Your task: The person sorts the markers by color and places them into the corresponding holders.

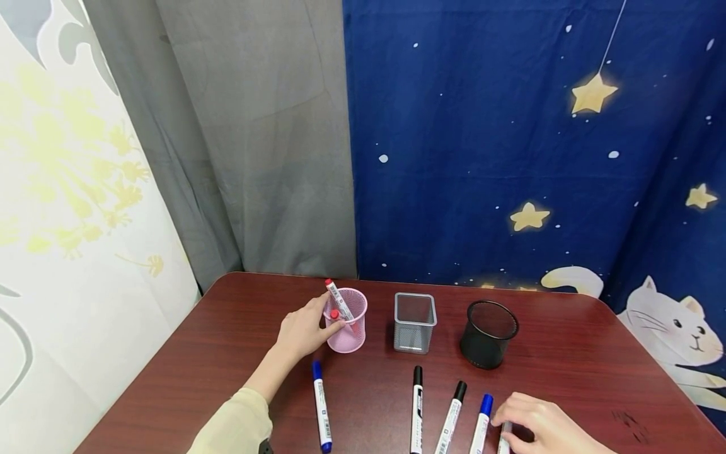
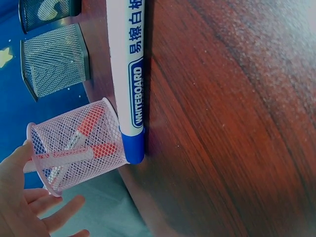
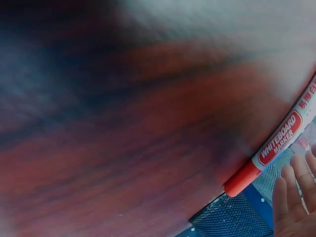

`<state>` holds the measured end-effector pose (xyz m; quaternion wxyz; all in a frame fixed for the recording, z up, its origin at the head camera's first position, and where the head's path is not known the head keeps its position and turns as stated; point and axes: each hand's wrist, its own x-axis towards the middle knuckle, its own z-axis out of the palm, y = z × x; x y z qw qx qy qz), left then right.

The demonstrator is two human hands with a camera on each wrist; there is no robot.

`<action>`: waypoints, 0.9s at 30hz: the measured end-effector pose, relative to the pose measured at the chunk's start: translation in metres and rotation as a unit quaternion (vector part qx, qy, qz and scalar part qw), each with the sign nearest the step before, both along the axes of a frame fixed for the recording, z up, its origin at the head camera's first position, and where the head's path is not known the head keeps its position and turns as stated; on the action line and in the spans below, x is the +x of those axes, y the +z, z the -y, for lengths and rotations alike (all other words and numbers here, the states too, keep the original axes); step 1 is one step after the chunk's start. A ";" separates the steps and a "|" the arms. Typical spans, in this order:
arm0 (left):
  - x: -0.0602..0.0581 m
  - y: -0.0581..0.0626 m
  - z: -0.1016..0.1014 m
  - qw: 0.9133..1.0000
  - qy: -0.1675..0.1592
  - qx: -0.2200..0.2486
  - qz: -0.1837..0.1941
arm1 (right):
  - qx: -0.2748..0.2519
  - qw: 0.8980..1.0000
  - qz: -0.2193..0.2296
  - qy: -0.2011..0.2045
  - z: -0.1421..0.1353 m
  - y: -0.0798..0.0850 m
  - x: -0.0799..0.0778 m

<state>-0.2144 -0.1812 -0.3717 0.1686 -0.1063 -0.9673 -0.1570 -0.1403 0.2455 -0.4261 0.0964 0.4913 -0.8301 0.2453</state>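
Head view: my left hand (image 1: pixel 303 326) rests, fingers spread, at the pink mesh pen cup (image 1: pixel 345 342); I can't tell whether my right hand (image 1: pixel 535 419) pinches the red whiteboard marker (image 3: pixel 280 139) on the table (image 1: pixel 198 378), probably light, stiff and slick, best taken mid-barrel.

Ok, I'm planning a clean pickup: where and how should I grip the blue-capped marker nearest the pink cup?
Probably mid-barrel on the marker, pinched from above, fingers along its two long sides: it is slim, straight and lies flat on the table. Coming from above should also avoid the pink cup beyond its cap end.
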 end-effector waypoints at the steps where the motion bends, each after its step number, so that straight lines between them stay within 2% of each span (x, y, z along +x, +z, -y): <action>1: 0.000 0.000 0.000 1.000 0.000 -0.001 0.001 | 0.010 1.000 0.000 0.003 -0.001 -0.001 0.001; 5: 0.000 0.000 0.000 1.000 -0.001 -0.002 0.000 | 0.036 0.999 0.011 0.026 -0.006 -0.004 0.003; 9: 0.000 0.000 0.000 1.000 -0.002 0.001 -0.002 | 0.041 0.998 -0.002 0.053 -0.009 -0.010 0.004; 18: 0.000 0.000 -0.001 1.000 -0.001 -0.003 -0.002 | 0.043 0.994 -0.078 0.070 -0.006 -0.018 0.004; 27: 0.001 0.000 -0.001 1.000 0.000 0.002 0.001 | 0.070 0.982 -0.149 0.094 0.000 -0.021 0.002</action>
